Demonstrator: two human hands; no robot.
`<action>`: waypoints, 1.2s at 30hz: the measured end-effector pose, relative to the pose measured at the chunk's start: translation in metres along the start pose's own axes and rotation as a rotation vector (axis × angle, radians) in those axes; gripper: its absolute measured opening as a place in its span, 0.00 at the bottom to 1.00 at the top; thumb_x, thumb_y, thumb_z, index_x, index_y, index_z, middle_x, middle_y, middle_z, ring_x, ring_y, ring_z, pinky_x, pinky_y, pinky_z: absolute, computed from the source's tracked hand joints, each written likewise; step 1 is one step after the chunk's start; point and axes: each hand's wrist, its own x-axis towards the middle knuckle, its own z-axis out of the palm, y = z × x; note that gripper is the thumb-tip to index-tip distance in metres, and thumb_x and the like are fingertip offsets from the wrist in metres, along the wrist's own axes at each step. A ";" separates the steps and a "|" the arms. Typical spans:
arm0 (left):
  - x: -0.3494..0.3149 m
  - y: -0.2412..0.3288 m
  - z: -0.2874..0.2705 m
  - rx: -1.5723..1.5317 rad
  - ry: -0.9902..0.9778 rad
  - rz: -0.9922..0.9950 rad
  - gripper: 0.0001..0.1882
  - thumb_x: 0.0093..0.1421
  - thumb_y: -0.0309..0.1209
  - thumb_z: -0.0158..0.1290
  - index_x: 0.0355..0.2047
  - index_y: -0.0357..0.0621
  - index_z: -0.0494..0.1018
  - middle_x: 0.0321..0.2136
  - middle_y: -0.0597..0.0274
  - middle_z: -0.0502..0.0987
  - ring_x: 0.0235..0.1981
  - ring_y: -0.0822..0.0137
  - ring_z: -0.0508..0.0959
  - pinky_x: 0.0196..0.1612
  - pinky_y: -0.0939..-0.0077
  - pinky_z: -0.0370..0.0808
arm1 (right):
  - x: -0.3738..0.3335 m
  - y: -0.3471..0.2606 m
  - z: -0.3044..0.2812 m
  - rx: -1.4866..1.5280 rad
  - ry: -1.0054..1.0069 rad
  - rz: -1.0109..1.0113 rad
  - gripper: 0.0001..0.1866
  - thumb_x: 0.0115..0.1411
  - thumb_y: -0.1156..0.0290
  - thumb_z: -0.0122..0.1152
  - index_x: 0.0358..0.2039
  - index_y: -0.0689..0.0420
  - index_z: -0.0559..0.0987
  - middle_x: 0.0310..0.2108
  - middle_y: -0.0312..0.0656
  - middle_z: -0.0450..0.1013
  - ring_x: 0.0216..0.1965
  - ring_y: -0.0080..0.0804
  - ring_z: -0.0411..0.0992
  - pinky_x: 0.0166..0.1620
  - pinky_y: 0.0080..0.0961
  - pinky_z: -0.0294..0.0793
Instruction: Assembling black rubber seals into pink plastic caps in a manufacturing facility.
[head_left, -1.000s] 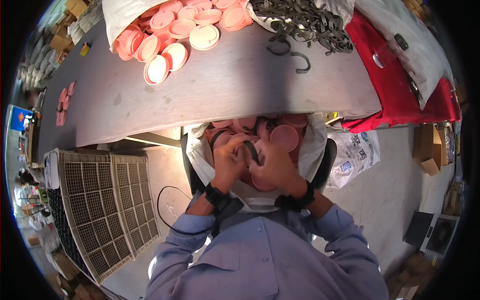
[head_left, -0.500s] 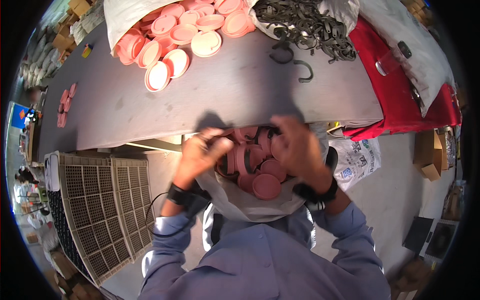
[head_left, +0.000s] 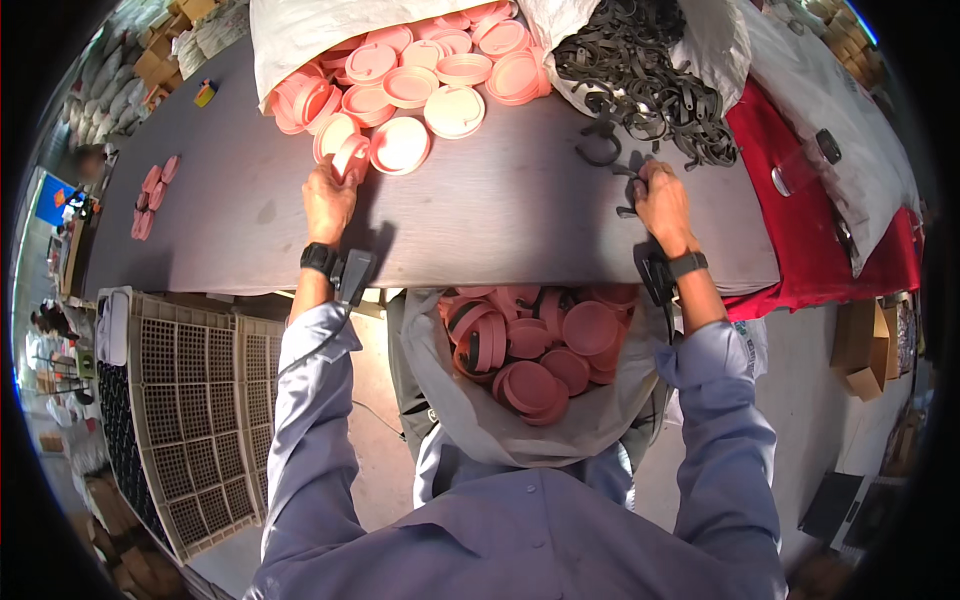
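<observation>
My left hand (head_left: pixel 328 208) is closed on the edge of a pink round lid (head_left: pixel 351 157) at the near end of a pile of similar pink lids (head_left: pixel 410 87). On the right, my right hand (head_left: pixel 664 208) pinches a dark C-shaped strip (head_left: pixel 627 211), partly hidden by the fingers. Another loose dark curved strip (head_left: pixel 600 149) lies just beyond it, in front of a heap of such strips (head_left: pixel 660 80). Below the table edge, an open whitish sack (head_left: pixel 580 445) in front of my body holds pink lids (head_left: pixel 530 388), some with dark strips around them.
The grey table (head_left: pixel 470 220) spans the view. Small pink pieces (head_left: pixel 150 195) lie at its left. A red cloth (head_left: pixel 790 230) and a white sack (head_left: pixel 830 130) lie at the right. Plastic crates (head_left: pixel 190 400) stand on the floor at left, a cardboard box (head_left: pixel 865 345) at right.
Both hands have moved up from over the sack onto the table, spreading apart. The left has taken hold of a pink lid, the right a dark curved strip.
</observation>
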 end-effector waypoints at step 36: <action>-0.182 0.125 -0.031 -0.680 -0.700 0.192 0.35 0.62 0.21 0.65 0.68 0.39 0.66 0.52 0.59 0.79 0.56 0.71 0.77 0.59 0.74 0.75 | -0.093 -0.188 -0.062 0.490 -0.020 -0.465 0.19 0.57 0.63 0.70 0.47 0.55 0.78 0.35 0.47 0.78 0.34 0.50 0.80 0.35 0.39 0.79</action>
